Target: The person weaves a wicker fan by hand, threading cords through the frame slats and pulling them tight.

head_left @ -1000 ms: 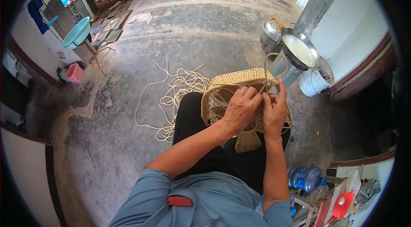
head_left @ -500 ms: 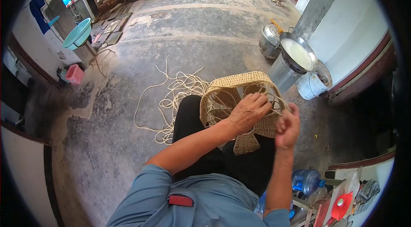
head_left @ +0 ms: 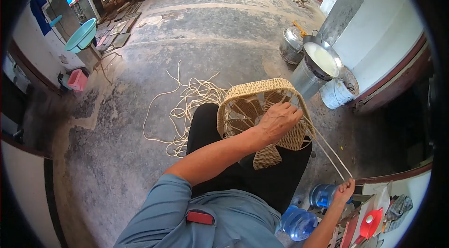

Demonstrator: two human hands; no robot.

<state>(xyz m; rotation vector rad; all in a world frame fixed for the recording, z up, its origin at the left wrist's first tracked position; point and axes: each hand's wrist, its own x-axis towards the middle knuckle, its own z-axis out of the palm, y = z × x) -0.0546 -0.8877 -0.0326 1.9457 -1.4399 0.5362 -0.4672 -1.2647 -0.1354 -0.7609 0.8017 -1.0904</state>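
Note:
A woven straw-coloured basket (head_left: 257, 87) with petal-shaped panels rests on my lap, tilted with its open side towards me. Over its opening, my left hand (head_left: 280, 120) is closed on the weave; its fingertips are partly hidden. Far out to the lower right, my right hand (head_left: 344, 190) is closed on a pale cord (head_left: 333, 155). Two taut strands run from the basket's right edge to that hand. A loose heap of the same cord (head_left: 199, 92) lies on the floor beside my left knee.
Large blue water bottles (head_left: 299, 222) stand near my right arm, beside a shelf with a red lid-like object (head_left: 370, 223). A wok (head_left: 322, 58) on a metal drum, a lidded pot (head_left: 291, 44) and a white bucket (head_left: 333, 94) stand ahead right.
My right hand has moved from beside the basket down and out to the right, drawing the cord into long straight strands. My left hand stays at the basket, shifted slightly right.

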